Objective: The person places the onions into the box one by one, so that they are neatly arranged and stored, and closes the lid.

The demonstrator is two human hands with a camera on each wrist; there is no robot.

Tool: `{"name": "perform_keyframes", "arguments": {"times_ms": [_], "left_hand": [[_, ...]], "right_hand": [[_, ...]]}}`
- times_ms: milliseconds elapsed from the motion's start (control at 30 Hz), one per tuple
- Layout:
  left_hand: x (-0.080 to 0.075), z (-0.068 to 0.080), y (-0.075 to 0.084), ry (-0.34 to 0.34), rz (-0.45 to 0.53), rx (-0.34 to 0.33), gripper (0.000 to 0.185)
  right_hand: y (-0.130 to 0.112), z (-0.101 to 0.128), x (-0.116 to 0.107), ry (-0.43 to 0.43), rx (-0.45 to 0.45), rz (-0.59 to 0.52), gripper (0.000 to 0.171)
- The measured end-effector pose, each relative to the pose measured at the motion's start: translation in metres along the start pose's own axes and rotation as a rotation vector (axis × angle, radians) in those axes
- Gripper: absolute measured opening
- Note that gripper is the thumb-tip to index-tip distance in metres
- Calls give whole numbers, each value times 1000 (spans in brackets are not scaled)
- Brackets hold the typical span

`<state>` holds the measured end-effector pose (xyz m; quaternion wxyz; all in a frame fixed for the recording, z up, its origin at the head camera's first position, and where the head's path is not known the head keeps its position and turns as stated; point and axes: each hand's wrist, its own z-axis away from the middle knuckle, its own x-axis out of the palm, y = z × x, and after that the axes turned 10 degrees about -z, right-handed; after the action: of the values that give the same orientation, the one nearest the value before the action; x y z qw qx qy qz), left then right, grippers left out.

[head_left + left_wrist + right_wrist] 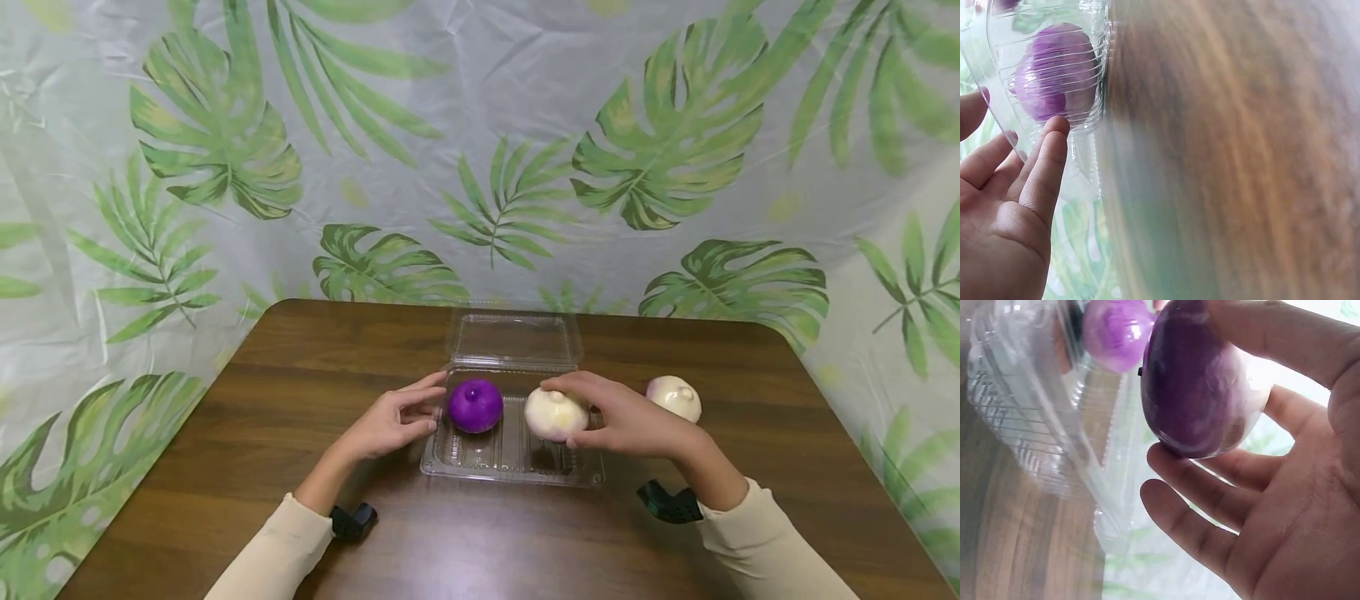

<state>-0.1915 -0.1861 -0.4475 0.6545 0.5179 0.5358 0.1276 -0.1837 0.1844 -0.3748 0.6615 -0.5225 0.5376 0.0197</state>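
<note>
The right hand [626, 421] has its fingers and thumb wrapped round a white onion [555, 414], holding it just above the right half of the clear plastic box [510, 467], whose lid lies flat open behind. A purple onion [476, 405] already sits in the left half of that box. The left hand [393, 422] is relaxed, fingers straight, their tips against the box's left wall right beside the purple onion; it grips nothing.

The white onion looks firm, round and smooth, probably light enough for one hand, and the wide span across its sides seems the sound place to hold, as the skin looks glossy and could slip from a fingertip pinch. The box is thin, ribbed plastic, and I judge it flimsy: it would likely flex or skid on the tabletop [315, 367], so a steadying touch at its wall makes sense.

A second white onion [677, 397] rests on the tabletop, to the right of the box, partly behind the right hand. Hard to read: the right wrist view shows the held onion in purple shadow, so its true colour is unclear there. The left wrist view is badly blurred across the wood. Whether the held onion touches the box floor is hidden.
</note>
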Motion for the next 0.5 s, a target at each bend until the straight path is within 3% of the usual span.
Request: {"name": "perform_keyframes", "arguments": {"times_ms": [167, 500], "left_hand": [[1, -1, 0, 1, -9, 2, 55], [4, -4, 4, -2, -16, 0, 55]], "right_hand": [[1, -4, 6, -4, -6, 58, 66], [4, -7, 16, -31, -14, 66, 66]]}}
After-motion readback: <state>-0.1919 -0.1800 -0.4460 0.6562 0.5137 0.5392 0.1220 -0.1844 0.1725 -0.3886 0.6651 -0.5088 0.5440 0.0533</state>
